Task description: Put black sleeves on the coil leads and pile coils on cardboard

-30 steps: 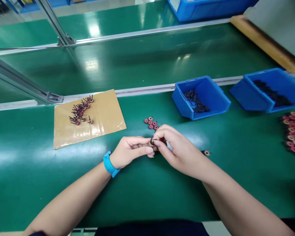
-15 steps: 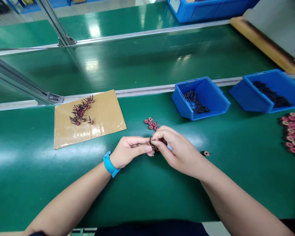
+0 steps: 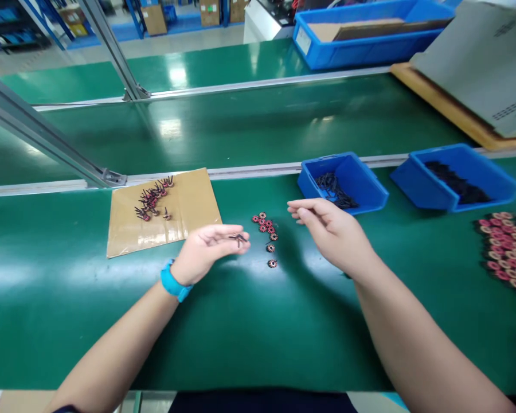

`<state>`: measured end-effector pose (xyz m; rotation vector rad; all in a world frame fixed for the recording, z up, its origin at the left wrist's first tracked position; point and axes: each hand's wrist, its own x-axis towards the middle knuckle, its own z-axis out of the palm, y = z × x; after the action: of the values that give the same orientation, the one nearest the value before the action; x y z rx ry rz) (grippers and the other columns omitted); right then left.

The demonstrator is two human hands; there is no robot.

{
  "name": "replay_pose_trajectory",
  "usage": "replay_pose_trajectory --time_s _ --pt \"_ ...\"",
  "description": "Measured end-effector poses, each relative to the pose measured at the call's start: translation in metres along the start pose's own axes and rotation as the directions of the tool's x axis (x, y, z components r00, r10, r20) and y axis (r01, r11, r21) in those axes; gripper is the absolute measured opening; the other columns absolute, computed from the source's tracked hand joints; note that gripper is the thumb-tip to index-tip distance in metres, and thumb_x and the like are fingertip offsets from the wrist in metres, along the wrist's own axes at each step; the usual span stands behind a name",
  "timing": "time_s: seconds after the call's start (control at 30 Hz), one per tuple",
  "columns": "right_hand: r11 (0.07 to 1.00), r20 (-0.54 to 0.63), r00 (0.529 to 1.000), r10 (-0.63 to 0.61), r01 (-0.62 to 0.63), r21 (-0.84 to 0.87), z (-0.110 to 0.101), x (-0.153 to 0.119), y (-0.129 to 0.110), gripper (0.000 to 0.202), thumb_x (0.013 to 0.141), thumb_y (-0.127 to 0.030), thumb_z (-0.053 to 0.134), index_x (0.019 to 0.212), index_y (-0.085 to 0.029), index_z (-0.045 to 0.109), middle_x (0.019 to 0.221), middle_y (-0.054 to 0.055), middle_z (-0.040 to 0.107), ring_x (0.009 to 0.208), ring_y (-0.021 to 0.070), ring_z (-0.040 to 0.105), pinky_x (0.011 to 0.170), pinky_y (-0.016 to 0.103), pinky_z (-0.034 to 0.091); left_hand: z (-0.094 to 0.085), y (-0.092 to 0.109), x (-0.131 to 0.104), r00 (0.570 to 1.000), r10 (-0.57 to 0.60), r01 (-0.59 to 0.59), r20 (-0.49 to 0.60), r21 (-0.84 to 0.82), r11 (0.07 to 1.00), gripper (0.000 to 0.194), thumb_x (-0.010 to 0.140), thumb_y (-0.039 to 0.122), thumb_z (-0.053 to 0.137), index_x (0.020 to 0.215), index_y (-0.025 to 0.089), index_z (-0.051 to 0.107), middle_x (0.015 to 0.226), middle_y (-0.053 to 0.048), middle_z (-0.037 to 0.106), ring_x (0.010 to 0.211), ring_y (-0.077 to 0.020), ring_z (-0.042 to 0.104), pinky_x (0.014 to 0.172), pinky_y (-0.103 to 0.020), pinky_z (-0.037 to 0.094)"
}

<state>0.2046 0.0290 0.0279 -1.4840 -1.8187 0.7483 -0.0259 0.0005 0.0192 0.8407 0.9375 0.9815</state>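
My left hand (image 3: 212,249), with a blue band on its wrist, has a few thin black tubes (image 3: 238,238) between thumb and fingers. Whether a coil is attached to them I cannot tell. My right hand (image 3: 331,232) is raised in front of the blue bin of black tubes (image 3: 346,192), its fingers stretched loosely to the left; nothing shows in them. Between the hands lie several small red and copper-coloured wound coils (image 3: 265,223). Two single coils, one farther (image 3: 270,248) and one nearer (image 3: 272,264), sit closer to me.
At left, a cardboard sheet (image 3: 193,209) bears several coils with black leads (image 3: 152,201). A second blue bin (image 3: 423,186) with black pieces stands to the right, and rows of ring-like coils (image 3: 507,249) lie beyond my right arm. A metal post (image 3: 47,126) rises at left.
My hands were together over the coils; now they are apart, the left drawn back leftward, the right moved up and right. Two single coils beneath them now show. The view has tilted up.
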Motion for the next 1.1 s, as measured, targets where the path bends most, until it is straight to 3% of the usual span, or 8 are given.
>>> replay_pose_trajectory --time_s 0.13,0.3,0.5,0.73,0.83,0.9,1.0,1.1 --pt "0.955 0.283 0.956 -0.076 0.151 -0.254 0.011 0.018 -0.011 0.033 0.091 -0.024 0.038 0.116 -0.015 0.056 0.115 0.014 0.057 0.112 0.0253 0.051 0.098 0.044 0.039 -0.04 0.021 -0.015 0.96 0.124 -0.014 -0.25 0.401 0.916 0.035 0.06 0.03 0.078 0.089 0.015 0.068 0.086 -0.007 0.073 0.082 -0.0186 0.067 0.082 -0.035 0.052" --pt "0.912 0.546 0.838 0.022 0.207 -0.354 0.029 0.044 -0.013 0.039 0.082 -0.009 0.038 0.113 -0.017 0.061 0.109 0.014 0.055 0.103 0.0266 0.05 0.089 0.042 0.042 -0.095 0.02 -0.031 0.8 0.316 0.281 -0.511 0.783 0.555 0.039 0.065 0.041 0.07 0.093 0.014 0.069 0.083 -0.008 0.071 0.077 -0.0212 0.064 0.078 -0.037 0.051" --pt "0.915 0.607 0.794 -0.017 0.258 -0.311 0.03 0.042 -0.004 0.038 0.08 -0.006 0.036 0.101 -0.016 0.066 0.103 0.013 0.057 0.096 0.0238 0.053 0.084 0.039 0.045 -0.125 0.02 -0.03 0.719 0.365 0.435 -0.591 0.793 0.426 0.037 0.064 0.045 0.068 0.086 0.016 0.068 0.087 -0.008 0.07 0.081 -0.0221 0.064 0.075 -0.033 0.049" --pt "0.939 0.598 0.802 0.023 0.188 -0.288 0.008 0.002 -0.005 0.035 0.083 -0.009 0.035 0.098 -0.017 0.066 0.101 0.011 0.058 0.099 0.0217 0.054 0.089 0.038 0.045 -0.122 0.025 -0.027 0.565 0.513 0.579 -0.647 0.753 0.311 0.054 0.055 0.059 0.07 0.085 0.017 0.054 0.081 -0.006 0.062 0.075 -0.0241 0.06 0.068 -0.035 0.047" --pt "0.953 0.591 0.806 0.04 0.148 -0.266 -0.001 -0.014 -0.004 0.033 0.084 -0.012 0.035 0.097 -0.018 0.066 0.098 0.01 0.058 0.092 0.0201 0.057 0.086 0.037 0.046 -0.099 0.019 -0.03 0.615 0.643 0.396 -0.456 0.884 0.248 0.048 0.063 0.057 0.067 0.085 0.017 0.053 0.08 -0.006 0.059 0.075 -0.0221 0.057 0.07 -0.035 0.048" --pt "0.968 0.591 0.806 0.02 0.132 -0.213 -0.006 -0.022 -0.003 0.032 0.085 -0.014 0.036 0.097 -0.018 0.065 0.097 0.009 0.059 0.088 0.0187 0.059 0.084 0.036 0.047 -0.074 0.012 -0.028 0.721 0.651 0.167 -0.239 0.971 0.172 0.038 0.07 0.05 0.065 0.086 0.017 0.055 0.082 -0.006 0.059 0.077 -0.0204 0.057 0.073 -0.035 0.048" --pt "0.986 0.612 0.791 0.0 0.103 -0.133 -0.011 -0.03 0.0 0.031 0.088 -0.02 0.035 0.099 -0.02 0.064 0.097 0.007 0.06 0.083 0.0168 0.06 0.08 0.033 0.049 -0.034 -0.001 -0.014 0.901 0.413 -0.212 0.13 0.964 0.159 0.018 0.082 0.033 0.056 0.091 0.018 0.061 0.083 -0.005 0.062 0.077 -0.0178 0.057 0.075 -0.034 0.048" --pt "0.986 0.608 0.794 -0.007 0.108 -0.13 -0.012 -0.031 0.005 0.031 0.091 -0.026 0.036 0.103 -0.022 0.064 0.099 0.007 0.063 0.089 0.0181 0.061 0.083 0.035 0.048 -0.004 -0.015 0.011 0.907 0.218 -0.404 0.361 0.893 0.2 0.025 0.083 0.017 0.05 0.105 0.018 0.062 0.09 -0.008 0.063 0.082 -0.0178 0.058 0.08 -0.036 0.048"
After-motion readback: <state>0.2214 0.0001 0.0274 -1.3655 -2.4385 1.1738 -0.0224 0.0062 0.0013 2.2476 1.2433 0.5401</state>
